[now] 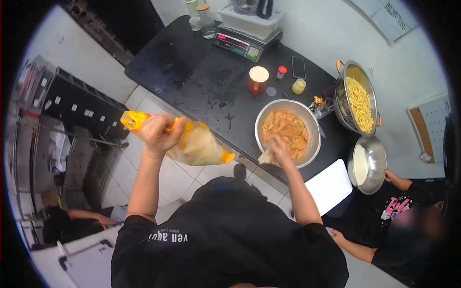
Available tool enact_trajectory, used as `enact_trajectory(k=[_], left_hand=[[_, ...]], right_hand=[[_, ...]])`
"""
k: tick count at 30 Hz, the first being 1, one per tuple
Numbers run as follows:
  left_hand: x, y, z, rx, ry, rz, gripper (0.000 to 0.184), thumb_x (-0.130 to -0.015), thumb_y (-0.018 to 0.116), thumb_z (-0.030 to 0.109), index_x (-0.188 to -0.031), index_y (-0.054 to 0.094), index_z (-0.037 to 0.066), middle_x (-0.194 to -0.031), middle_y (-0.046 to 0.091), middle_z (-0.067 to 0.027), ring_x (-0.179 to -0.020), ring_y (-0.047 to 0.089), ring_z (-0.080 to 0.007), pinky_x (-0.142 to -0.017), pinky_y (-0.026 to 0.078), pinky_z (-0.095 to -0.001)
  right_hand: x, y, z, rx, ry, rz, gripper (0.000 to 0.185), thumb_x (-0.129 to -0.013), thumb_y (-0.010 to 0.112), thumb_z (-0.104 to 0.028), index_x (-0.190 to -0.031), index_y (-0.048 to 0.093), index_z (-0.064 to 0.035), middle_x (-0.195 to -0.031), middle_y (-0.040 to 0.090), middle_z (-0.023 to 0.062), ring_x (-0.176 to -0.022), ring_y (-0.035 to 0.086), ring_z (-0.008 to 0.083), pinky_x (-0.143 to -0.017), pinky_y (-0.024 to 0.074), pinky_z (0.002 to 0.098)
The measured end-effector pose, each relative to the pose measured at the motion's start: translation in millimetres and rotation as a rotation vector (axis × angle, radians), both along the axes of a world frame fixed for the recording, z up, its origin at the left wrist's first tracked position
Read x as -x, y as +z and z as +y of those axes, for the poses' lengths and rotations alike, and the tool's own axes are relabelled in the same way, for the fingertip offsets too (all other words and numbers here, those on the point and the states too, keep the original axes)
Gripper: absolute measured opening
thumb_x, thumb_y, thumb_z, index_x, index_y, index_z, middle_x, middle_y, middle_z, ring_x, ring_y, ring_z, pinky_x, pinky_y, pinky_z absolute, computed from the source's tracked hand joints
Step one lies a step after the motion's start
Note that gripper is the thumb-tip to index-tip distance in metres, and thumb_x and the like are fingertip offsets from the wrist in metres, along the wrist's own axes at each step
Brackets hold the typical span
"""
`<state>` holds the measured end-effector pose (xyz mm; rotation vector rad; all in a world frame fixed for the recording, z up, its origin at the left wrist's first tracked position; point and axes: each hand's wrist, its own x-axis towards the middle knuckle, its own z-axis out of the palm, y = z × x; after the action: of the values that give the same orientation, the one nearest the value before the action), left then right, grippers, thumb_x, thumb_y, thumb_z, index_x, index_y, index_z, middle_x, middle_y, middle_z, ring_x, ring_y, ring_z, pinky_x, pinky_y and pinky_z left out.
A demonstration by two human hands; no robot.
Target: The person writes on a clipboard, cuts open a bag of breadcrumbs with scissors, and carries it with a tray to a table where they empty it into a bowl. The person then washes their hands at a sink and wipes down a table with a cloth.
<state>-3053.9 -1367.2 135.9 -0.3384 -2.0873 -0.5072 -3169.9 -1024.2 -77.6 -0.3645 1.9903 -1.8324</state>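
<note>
My left hand (pixel 163 132) is closed around the top of a plastic bag (pixel 194 144), yellow at its ends and see-through in the middle. The bag hangs tilted in front of the counter, over the floor. My right hand (pixel 278 149) is at the near rim of a metal bowl (pixel 315 144) on the counter. Pieces of raw meat (pixel 288 127), apparently chicken in a light orange coating, fill this bowl. A crumpled beige piece (pixel 269 156), cloth or thin plastic, is gripped in that hand and lies over the rim.
On the black counter (pixel 192 86) stand a scale (pixel 240 46), a red mug (pixel 258 84), small jars and a phone (pixel 298 67). At right are a colander of fries (pixel 360 103) and a white tray (pixel 329 187). A co-worker's hand (pixel 391 176) holds a metal bowl (pixel 377 177).
</note>
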Motion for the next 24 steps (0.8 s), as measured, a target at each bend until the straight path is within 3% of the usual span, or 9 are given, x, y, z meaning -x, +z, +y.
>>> enact_trajectory(k=[4, 6, 10, 13, 14, 17, 21, 22, 24], left_hand=[[47.7, 4.3, -35.2, 0.065, -0.131, -0.028, 0.027, -0.066, 0.075, 0.007, -0.059, 0.049, 0.008, -0.051, 0.05, -0.004, -0.043, 0.051, -0.0197, -0.044, 0.039, -0.0298], [69.3, 1.2, -51.6, 0.066, -0.167, -0.076, 0.026, -0.065, 0.075, 0.01, -0.059, 0.05, 0.008, -0.051, 0.05, -0.0042, -0.043, 0.052, -0.0203, -0.044, 0.039, -0.0297], [98.6, -10.9, -63.1, 0.06, -0.288, -0.132, 0.028, -0.064, 0.077, 0.019, -0.059, 0.052, 0.009, -0.052, 0.05, -0.0042, -0.044, 0.053, -0.0209, -0.045, 0.04, -0.0296], [139.4, -11.7, -66.2, 0.047, -0.406, -0.141, 0.028, -0.065, 0.078, 0.02, -0.061, 0.053, 0.008, -0.054, 0.053, -0.0046, -0.047, 0.055, -0.0217, -0.048, 0.042, -0.0299], [146.0, -11.5, -64.9, 0.054, -0.461, -0.15, 0.027, -0.065, 0.079, 0.02, -0.062, 0.055, 0.007, -0.056, 0.056, -0.0054, -0.049, 0.057, -0.0231, -0.05, 0.044, -0.0304], [173.3, 1.6, -77.7, -0.01, -0.535, -0.154, 0.032, -0.066, 0.082, 0.027, -0.067, 0.057, 0.007, -0.058, 0.056, -0.0046, -0.049, 0.057, -0.0229, -0.05, 0.045, -0.0308], [191.7, 24.0, -99.1, -0.109, -0.644, -0.05, 0.059, -0.066, 0.081, 0.038, -0.107, 0.054, 0.004, -0.1, 0.059, -0.0129, -0.09, 0.059, -0.0297, -0.077, 0.047, -0.0383], [192.5, 23.3, -113.6, -0.055, -0.658, -0.095, 0.07, -0.068, 0.08, 0.037, -0.12, 0.048, 0.004, -0.115, 0.053, -0.0166, -0.107, 0.051, -0.0346, -0.091, 0.041, -0.0432], [197.4, 7.2, -133.1, -0.143, -0.535, -0.076, 0.057, -0.078, 0.074, 0.029, -0.121, 0.048, 0.001, -0.118, 0.052, -0.0166, -0.11, 0.05, -0.0305, -0.096, 0.039, -0.0406]], right_hand=[[41.8, 39.8, -53.4, -0.122, 0.13, -0.155, 0.014, -0.084, 0.056, -0.011, -0.096, 0.06, -0.0084, -0.077, 0.059, 0.0038, -0.076, 0.059, 0.0146, -0.07, 0.0474, 0.0293], [55.4, 38.6, -96.0, -0.109, 0.345, 0.169, 0.029, -0.083, 0.065, -0.024, -0.107, 0.06, -0.0083, -0.09, 0.062, 0.0084, -0.087, 0.063, 0.0208, -0.077, 0.0492, 0.0325], [32.5, 145.2, -195.8, -0.281, 0.399, 0.768, 0.074, -0.067, 0.076, -0.054, -0.121, 0.054, -0.0081, -0.121, 0.052, 0.0151, -0.102, 0.058, 0.0316, -0.088, 0.0468, 0.0434], [40.0, 161.5, -259.6, -0.355, 0.382, 0.703, 0.065, -0.069, 0.075, -0.046, -0.117, 0.056, -0.0072, -0.113, 0.057, 0.0159, -0.1, 0.057, 0.0333, -0.088, 0.0452, 0.0466], [42.5, 150.5, -268.0, -0.261, 0.276, 0.713, 0.047, -0.071, 0.072, -0.03, -0.11, 0.058, -0.0066, -0.104, 0.061, 0.0153, -0.094, 0.058, 0.0361, -0.084, 0.0469, 0.0453], [56.1, 133.9, -282.2, -0.151, -0.001, 0.584, 0.032, -0.071, 0.067, -0.016, -0.101, 0.06, -0.0053, -0.096, 0.065, 0.014, -0.089, 0.06, 0.0354, -0.08, 0.0492, 0.0431], [76.9, 165.9, -273.0, -0.133, -0.314, 0.644, 0.021, -0.076, 0.063, -0.01, -0.096, 0.066, -0.0032, -0.083, 0.067, 0.0169, -0.076, 0.066, 0.0336, -0.065, 0.0504, 0.0373], [85.9, 172.2, -268.9, -0.18, -0.391, 0.594, 0.019, -0.08, 0.062, -0.012, -0.096, 0.066, -0.003, -0.08, 0.067, 0.0175, -0.074, 0.067, 0.0324, -0.063, 0.0496, 0.0364], [102.3, 186.3, -258.4, -0.244, -0.554, 0.539, 0.017, -0.085, 0.061, -0.015, -0.094, 0.067, -0.0024, -0.076, 0.067, 0.0177, -0.071, 0.068, 0.0299, -0.061, 0.0486, 0.0356]])
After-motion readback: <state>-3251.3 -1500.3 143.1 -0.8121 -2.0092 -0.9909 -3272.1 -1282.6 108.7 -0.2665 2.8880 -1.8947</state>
